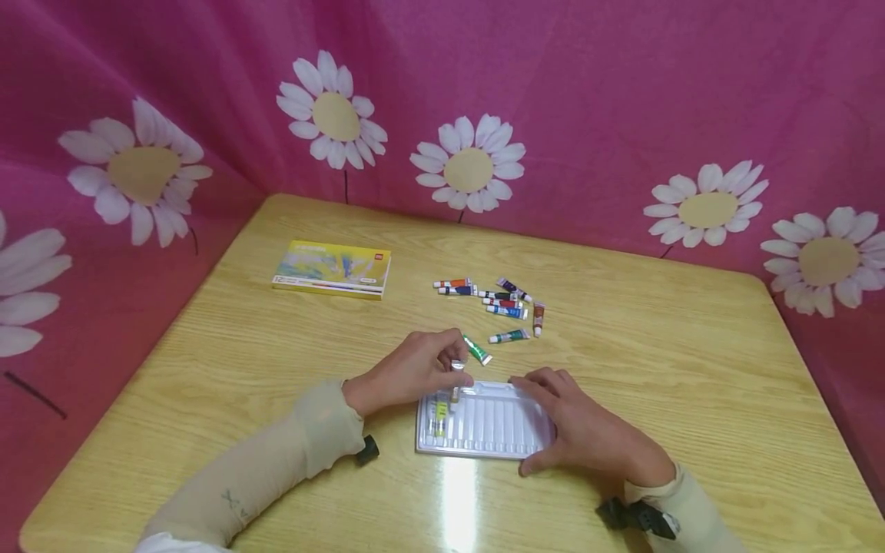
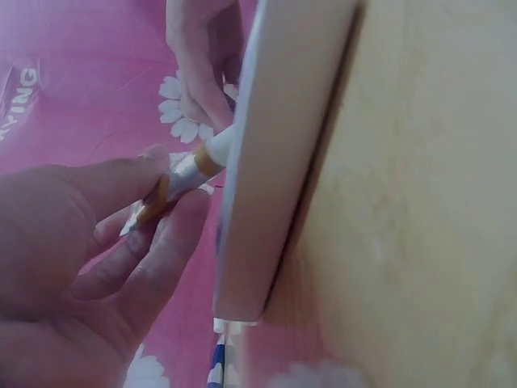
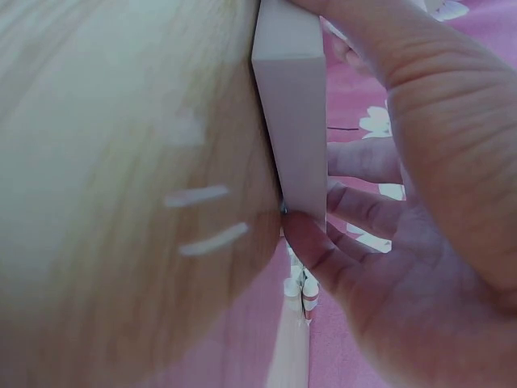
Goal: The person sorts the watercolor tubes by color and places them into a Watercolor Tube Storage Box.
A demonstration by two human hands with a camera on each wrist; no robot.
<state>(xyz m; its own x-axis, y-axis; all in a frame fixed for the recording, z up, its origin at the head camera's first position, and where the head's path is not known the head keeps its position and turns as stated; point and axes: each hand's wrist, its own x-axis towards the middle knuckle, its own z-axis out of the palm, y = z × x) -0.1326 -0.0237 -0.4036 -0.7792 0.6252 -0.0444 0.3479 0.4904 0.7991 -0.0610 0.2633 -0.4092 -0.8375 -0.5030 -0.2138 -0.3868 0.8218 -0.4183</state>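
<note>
My left hand (image 1: 415,367) pinches an ochre paint tube (image 1: 455,395) between thumb and fingers, its white cap pointing down at the white plastic tray (image 1: 512,449). In the left wrist view the ochre tube (image 2: 187,174) slants with its cap at the tray's edge; whether it touches the slot is hidden. A yellow tube (image 1: 441,415) and a whitish tube (image 1: 431,416) lie side by side in the tray's left slots. My right hand (image 1: 588,426) grips the tray's right end, thumb at the near corner, fingers at the far side. The tray's side wall (image 3: 295,121) shows between them.
Just beyond the tray lies a green tube (image 1: 477,350), with a teal tube (image 1: 509,336) to its right. Farther back are several loose tubes, among them orange (image 1: 452,283), blue (image 1: 507,312) and brown (image 1: 538,319). A yellow paint box (image 1: 332,269) lies at the back left.
</note>
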